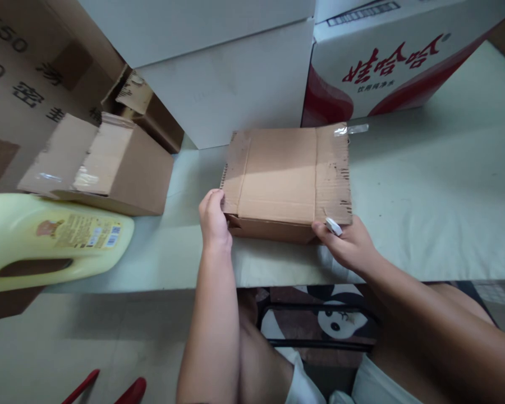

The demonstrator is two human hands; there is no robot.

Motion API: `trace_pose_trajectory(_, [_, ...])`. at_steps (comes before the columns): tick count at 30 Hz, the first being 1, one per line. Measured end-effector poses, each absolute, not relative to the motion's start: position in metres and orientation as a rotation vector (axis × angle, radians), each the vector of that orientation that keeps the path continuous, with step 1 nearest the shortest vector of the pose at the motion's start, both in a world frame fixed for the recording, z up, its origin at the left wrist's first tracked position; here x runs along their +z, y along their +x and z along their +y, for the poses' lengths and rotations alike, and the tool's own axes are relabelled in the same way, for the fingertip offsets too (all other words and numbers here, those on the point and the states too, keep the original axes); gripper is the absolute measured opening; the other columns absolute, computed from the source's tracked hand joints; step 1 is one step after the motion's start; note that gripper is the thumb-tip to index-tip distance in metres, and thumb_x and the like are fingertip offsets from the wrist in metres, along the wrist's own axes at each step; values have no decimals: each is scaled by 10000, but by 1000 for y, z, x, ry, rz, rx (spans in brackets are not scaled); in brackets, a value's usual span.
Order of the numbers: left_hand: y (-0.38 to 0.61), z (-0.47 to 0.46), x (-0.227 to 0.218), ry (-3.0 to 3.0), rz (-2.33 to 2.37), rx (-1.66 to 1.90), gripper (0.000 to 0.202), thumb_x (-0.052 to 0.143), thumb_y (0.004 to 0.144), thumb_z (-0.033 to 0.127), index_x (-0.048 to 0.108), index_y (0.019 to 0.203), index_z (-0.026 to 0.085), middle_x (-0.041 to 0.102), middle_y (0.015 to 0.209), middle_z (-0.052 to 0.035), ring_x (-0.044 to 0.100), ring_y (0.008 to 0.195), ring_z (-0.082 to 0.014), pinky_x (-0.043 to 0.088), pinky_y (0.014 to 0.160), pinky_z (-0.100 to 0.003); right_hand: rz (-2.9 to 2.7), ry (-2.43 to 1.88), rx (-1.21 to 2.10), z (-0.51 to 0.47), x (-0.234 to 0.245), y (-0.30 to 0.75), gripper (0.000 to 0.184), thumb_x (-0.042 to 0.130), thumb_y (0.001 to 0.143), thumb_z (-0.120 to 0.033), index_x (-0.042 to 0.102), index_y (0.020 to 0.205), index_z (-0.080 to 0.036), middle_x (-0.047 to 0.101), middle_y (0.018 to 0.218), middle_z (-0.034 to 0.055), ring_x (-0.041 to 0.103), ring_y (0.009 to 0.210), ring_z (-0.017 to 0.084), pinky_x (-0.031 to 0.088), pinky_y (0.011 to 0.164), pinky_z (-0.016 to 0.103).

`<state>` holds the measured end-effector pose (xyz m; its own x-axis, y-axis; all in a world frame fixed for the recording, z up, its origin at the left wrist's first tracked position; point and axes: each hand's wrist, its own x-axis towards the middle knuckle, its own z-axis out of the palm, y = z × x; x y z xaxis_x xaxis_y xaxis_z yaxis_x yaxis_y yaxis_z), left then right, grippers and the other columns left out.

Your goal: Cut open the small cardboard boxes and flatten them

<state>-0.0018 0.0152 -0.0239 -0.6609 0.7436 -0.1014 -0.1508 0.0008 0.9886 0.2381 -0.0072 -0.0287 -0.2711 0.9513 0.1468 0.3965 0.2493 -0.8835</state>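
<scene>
Your left hand grips the cardboard box by its near-left corner; your right hand holds a small white object at the near-right. Support both sides evenly above the table.

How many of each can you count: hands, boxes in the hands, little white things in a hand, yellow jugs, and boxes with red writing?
Hands: 2 (left hand, right hand)
Held cardboard box: 1
Little white thing: 1
Yellow jug: 1
Box with red writing: 1
Total: 6
</scene>
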Motion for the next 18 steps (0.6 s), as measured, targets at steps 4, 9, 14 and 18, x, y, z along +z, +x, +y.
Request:
trace_pose_trajectory(4, [-2, 14, -23, 629, 1596, 1737, 198, 619, 714, 291, 482, 630, 176, 421, 609, 37, 431, 535, -88, 310, 479, -194, -1803, -1223, 987, -7, -29, 238, 320, 520, 861, -381, 522, 584, -220, 586, 548, 7, 559, 531, 152, 450, 550, 281])
trace_pose_trajectory(9, [-2, 14, -23, 610, 1577, 1725, 198, 618, 715, 297, 478, 640, 178, 423, 611, 43, 442, 542, -90, 328, 496, -195, -1777, -1210, 942, -7, -26, 237, 325, 530, 829, -359, 476, 542, -217, 521, 493, -9, 506, 477, 137, 393, 499, 271])
trace_pose_trajectory(14, [-6, 16, -22, 513, 1487, 1738, 226, 649, 671, 302, 473, 595, 181, 435, 580, 49, 453, 537, -83, 355, 518, -189, -1635, -1295, 979, -4, -22, 243, 309, 568, 793, -364, 464, 539, -222, 489, 503, -13, 479, 480, 135, 387, 490, 274])
trace_pose_trajectory(18, [-11, 13, -19, 550, 1406, 1660, 242, 686, 665, 369, 544, 605, 183, 512, 594, 29, 479, 537, -93, 364, 503, -198, -1496, -1393, 1080, -1, -17, 246, 321, 583, 773, -419, 457, 548, -229, 460, 501, -18, 441, 462, 125, 364, 449, 269])
